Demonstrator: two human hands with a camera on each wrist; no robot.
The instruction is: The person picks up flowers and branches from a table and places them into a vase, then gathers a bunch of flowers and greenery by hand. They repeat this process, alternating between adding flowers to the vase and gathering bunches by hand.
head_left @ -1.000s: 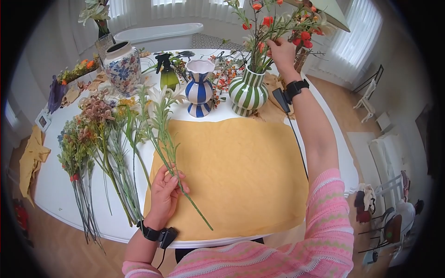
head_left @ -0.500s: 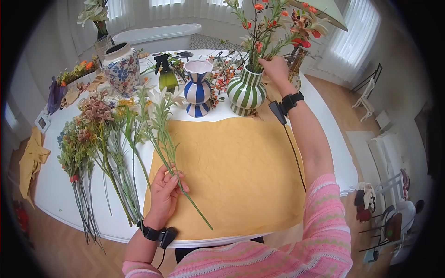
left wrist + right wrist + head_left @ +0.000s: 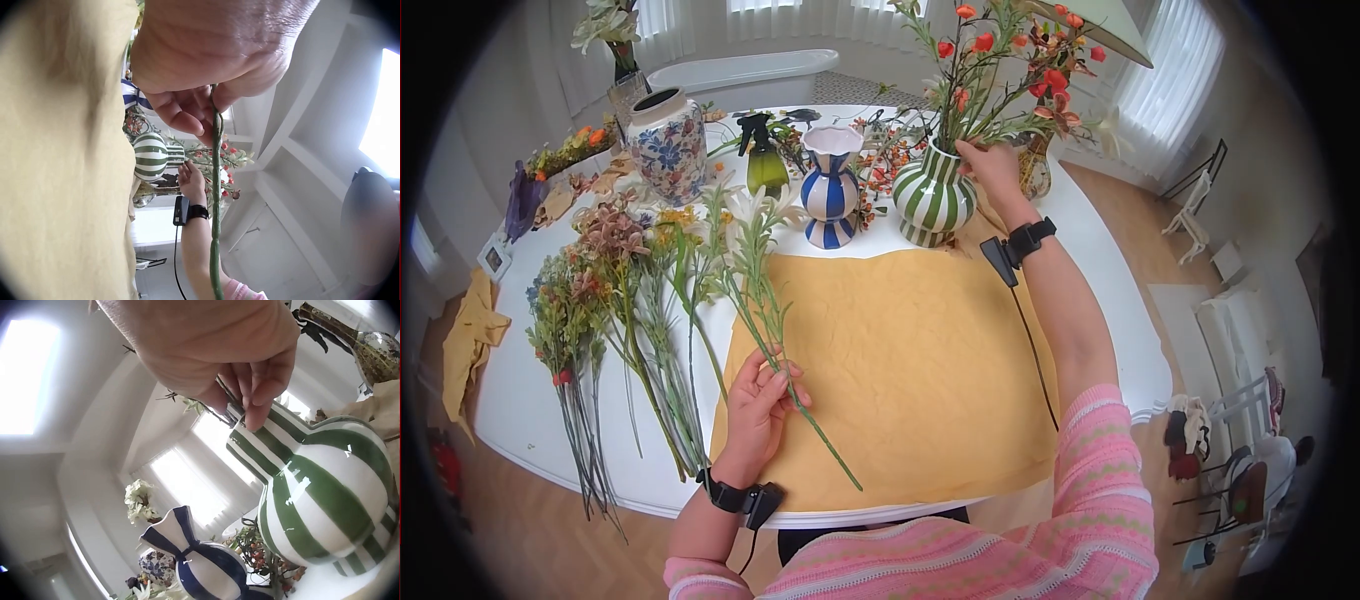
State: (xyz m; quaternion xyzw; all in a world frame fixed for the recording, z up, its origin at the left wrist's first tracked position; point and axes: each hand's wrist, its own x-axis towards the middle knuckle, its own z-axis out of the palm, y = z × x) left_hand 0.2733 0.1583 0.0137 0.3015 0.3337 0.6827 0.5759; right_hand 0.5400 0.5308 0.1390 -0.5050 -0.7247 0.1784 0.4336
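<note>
Now, left hand [image 3: 756,415] pinches one green stem [image 3: 825,445]; right hand [image 3: 997,170], one dark stem [image 3: 226,389] at one green-striped vase [image 3: 934,203].

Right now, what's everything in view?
Table: one, white, centre.
Sheet: one, yellow, table front.
Loose flowers: many, mixed colours, left of sheet.
Green-striped vase: one, green and white, behind sheet.
Blooms: several, orange-red, above that vase.
Blue-striped vase: one, blue and white, left of it.
Floral vase: one, multicoloured, rear left.
Spray bottle: one, green and black, between those two.
Bathtub: one, white, beyond table.
Lampshade: one, cream, rear right.
Left hand: one, bare, holding green stem.
Right hand: one, bare, at green-striped vase's mouth.
</note>
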